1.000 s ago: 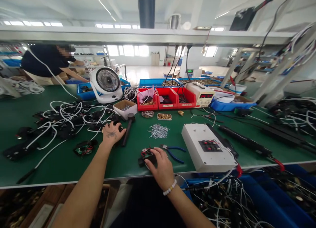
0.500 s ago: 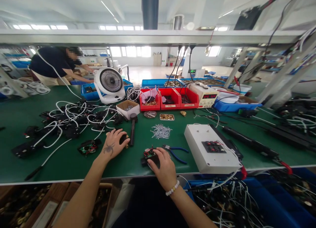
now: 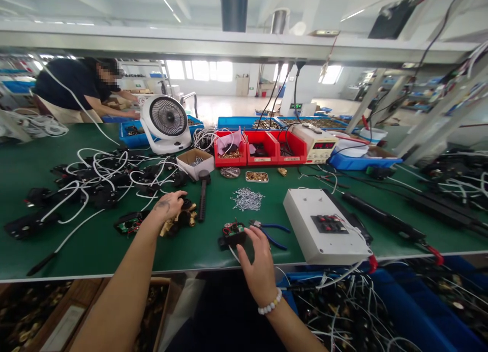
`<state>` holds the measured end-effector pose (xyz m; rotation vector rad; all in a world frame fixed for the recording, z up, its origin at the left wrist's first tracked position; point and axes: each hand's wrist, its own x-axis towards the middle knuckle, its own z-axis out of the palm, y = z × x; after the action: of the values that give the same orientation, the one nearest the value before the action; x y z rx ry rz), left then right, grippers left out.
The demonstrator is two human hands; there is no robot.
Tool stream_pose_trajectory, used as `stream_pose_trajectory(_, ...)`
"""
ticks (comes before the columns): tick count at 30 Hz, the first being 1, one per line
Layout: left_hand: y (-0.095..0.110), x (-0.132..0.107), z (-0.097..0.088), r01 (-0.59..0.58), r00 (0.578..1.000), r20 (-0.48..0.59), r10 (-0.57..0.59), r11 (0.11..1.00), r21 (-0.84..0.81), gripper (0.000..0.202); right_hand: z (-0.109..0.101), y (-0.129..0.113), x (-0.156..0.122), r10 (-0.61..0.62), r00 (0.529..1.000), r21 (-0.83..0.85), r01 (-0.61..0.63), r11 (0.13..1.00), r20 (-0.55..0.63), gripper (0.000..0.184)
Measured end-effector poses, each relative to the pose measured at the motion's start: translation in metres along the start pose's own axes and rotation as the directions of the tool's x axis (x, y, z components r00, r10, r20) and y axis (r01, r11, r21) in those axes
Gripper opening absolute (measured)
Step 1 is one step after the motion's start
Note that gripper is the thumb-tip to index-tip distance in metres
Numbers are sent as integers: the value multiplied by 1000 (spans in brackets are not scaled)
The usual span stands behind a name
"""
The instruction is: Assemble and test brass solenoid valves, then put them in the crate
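The left hand (image 3: 170,205) has come back toward the person since half a second ago. It has brought a black and brass part (image 3: 182,220) with it. The right hand (image 3: 259,258) has slid back too, so the little board part (image 3: 231,233) shows more now.

The left hand's fingers are curled down over the black and brass part, which sits on the green table (image 3: 95,250) under the palm. The right hand's fingers are loose and a bit spread. Its thumb is by the near side of the little board part. I cannot tell if it pinches the part or only touches it, because the hand hides that side.

The little board part lies close to the table's front edge, so a bump from the right hand could knock it off. The blue pliers (image 3: 271,233) lie just beside it and could get pushed. The brass bits might catch on the white wires (image 3: 97,166) near the left hand.
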<state>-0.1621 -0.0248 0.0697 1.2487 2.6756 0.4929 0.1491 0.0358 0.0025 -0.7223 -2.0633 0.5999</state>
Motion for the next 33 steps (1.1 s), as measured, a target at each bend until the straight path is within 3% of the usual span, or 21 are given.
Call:
stream_pose_trajectory(3,-2,-2,-9,12,997,77,-10,1000,-24,31,-10,-14,-12,17,1000,77,-18,997,6,30)
stream_pose_trajectory(6,-1,-5,-10,24,998,57,-23,999,-30,26,-19,-30,-17,42,999,191,-47,980,28,26)
stream_pose_trajectory(9,7,-9,-6,28,995,-95,-31,999,-40,29,-28,-43,-16,62,995,314,-82,946,73,22)
stream_pose_trajectory(13,33,-34,-3,11,933,-358,-41,996,-87,49,-39,-54,-11,168,968,511,-240,826,185,16)
stream_pose_trajectory(14,43,-46,-4,-17,916,-399,-28,994,-108,52,-42,-56,-9,213,945,579,-322,749,250,17)
stream_pose_trajectory(16,64,-77,-7,-130,902,-429,42,976,-177,54,-48,-61,-5,261,865,709,-501,496,429,31)
stream_pose_trajectory(19,95,-129,-11,-481,861,-407,304,746,-461,52,-57,-68,4,156,750,751,-657,60,643,54)
stream_pose_trajectory(21,111,-157,-11,-562,827,-371,422,612,-556,47,-65,-72,9,82,740,745,-664,-68,667,56)
stream_pose_trajectory(24,125,-181,-6,-550,819,-327,472,483,-681,48,-78,-76,12,56,760,761,-641,-102,648,50)
stream_pose_trajectory(28,136,-195,2,-462,855,-313,414,334,-821,40,-90,-79,9,54,754,753,-645,-133,655,42)
stream_pose_trajectory(33,147,-209,4,-392,892,-302,337,240,-888,37,-90,-78,5,35,763,763,-643,-61,646,46)
